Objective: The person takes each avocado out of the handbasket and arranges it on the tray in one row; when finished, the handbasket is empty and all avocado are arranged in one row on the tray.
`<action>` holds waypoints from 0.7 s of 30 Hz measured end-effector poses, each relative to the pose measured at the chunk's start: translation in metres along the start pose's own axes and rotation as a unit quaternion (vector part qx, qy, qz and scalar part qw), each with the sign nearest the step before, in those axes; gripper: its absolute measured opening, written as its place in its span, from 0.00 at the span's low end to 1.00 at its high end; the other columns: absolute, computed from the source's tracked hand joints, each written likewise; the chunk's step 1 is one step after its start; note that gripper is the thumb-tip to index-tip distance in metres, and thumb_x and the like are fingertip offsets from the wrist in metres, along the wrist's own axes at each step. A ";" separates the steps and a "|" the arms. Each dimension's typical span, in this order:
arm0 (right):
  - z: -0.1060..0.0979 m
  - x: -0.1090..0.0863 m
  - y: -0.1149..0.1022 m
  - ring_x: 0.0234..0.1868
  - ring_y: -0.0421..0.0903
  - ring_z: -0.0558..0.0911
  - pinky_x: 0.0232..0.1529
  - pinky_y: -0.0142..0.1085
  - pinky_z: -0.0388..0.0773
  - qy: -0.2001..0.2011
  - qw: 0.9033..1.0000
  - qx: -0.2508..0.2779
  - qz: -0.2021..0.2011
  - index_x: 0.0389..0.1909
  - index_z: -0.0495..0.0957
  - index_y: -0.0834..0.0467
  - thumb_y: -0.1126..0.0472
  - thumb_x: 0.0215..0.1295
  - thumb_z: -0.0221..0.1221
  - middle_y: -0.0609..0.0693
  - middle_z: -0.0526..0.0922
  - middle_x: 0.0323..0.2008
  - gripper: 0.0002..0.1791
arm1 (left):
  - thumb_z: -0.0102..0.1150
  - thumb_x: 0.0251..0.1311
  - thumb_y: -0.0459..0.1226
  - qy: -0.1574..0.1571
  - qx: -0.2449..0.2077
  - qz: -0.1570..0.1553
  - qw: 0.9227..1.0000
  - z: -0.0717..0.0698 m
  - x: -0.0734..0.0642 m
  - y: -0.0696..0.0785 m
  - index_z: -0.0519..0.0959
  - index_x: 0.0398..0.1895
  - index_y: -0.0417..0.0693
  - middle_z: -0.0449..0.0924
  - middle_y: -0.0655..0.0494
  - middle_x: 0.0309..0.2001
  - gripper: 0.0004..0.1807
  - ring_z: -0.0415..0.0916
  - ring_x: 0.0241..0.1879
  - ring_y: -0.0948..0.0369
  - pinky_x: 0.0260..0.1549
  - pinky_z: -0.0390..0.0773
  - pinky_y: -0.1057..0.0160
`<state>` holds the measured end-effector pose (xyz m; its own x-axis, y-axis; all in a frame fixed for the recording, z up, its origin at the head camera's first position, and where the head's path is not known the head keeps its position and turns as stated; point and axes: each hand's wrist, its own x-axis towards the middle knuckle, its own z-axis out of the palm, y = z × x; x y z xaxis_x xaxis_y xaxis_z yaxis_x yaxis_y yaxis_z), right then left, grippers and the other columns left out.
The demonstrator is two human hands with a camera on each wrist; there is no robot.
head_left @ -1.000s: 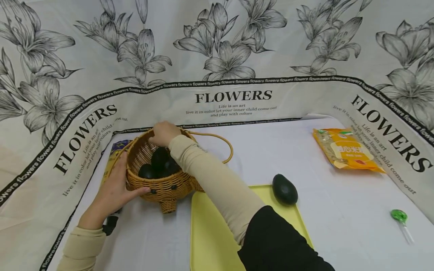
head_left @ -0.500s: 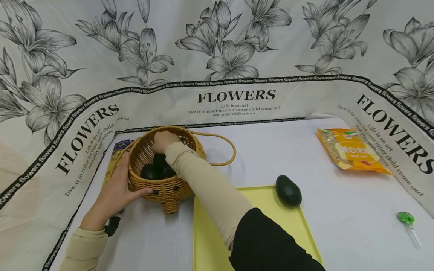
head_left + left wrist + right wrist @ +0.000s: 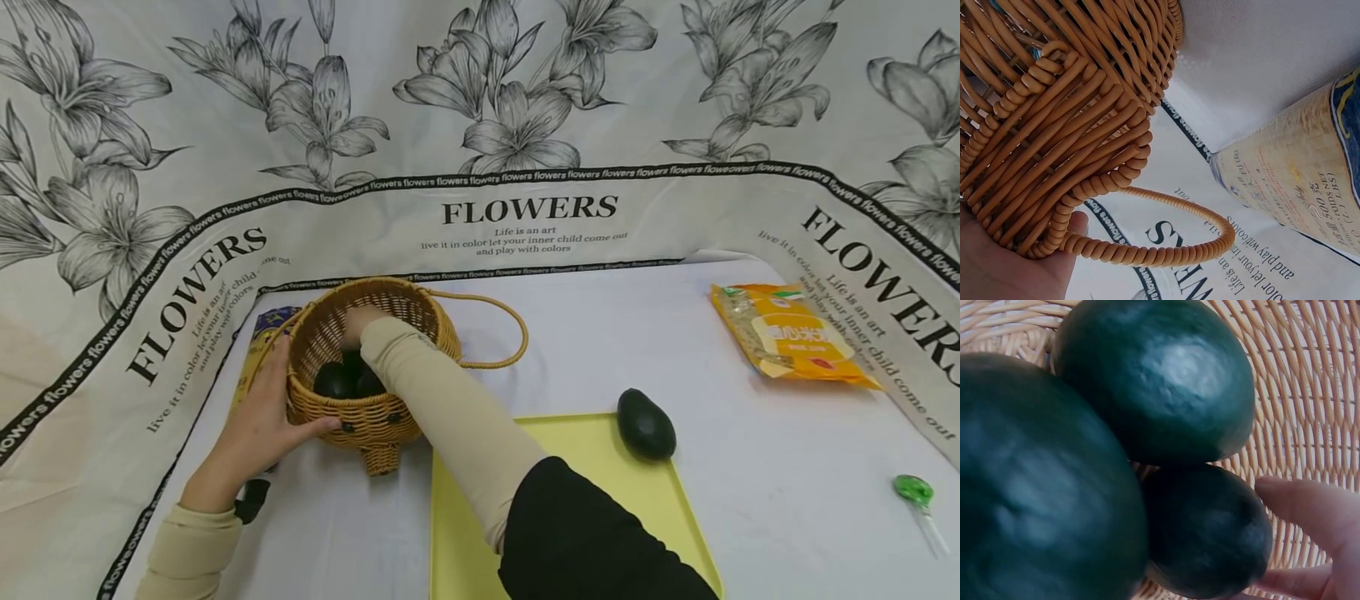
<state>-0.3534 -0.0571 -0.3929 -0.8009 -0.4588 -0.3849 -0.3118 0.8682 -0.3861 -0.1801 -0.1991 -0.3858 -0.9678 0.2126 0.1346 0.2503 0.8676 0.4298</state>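
Note:
My left hand (image 3: 251,433) holds the wicker basket (image 3: 378,412) by its left side, thumb on the front. In the left wrist view, its palm and a finger lie about the basket's flat woven ear (image 3: 1066,156). The basket has an elephant-like trunk and dark eyes. My right hand (image 3: 363,323) is inside it, largely hidden by the sleeve. Three dark green avocados show in the right wrist view: a large one (image 3: 1029,487), an upper one (image 3: 1160,375) and a smaller-looking one (image 3: 1210,531). Two straight fingers (image 3: 1310,503) lie against or beside the smaller-looking one.
Another avocado (image 3: 647,425) lies at the far right corner of a yellow tray (image 3: 577,483). An orange food packet (image 3: 795,333) and a green lollipop (image 3: 913,490) are at the right. A printed bag (image 3: 1291,169) stands left of the basket. A loop handle (image 3: 517,329) sticks out right.
My right hand has moved from the basket's back rim down inside, towards the avocados. My left hand keeps its hold on the basket. The whole head view has shifted slightly.

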 end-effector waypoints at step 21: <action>-0.024 -0.079 -0.031 0.58 0.44 0.74 0.54 0.32 0.74 -0.096 0.995 -0.034 0.011 0.64 0.68 0.56 0.54 0.71 0.48 0.50 0.72 0.62 0.23 | 0.67 0.44 0.61 0.020 0.005 0.016 1.000 0.003 0.001 -0.003 0.26 0.74 0.50 0.34 0.38 0.75 0.69 0.43 0.72 0.36 0.62 0.55 0.32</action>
<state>-0.2931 -0.0433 -0.3301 -0.6981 -0.4607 -0.5481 -0.3339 0.8866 -0.3200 -0.1820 -0.2000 -0.3900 -0.9573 0.2226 0.1845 0.2812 0.8648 0.4159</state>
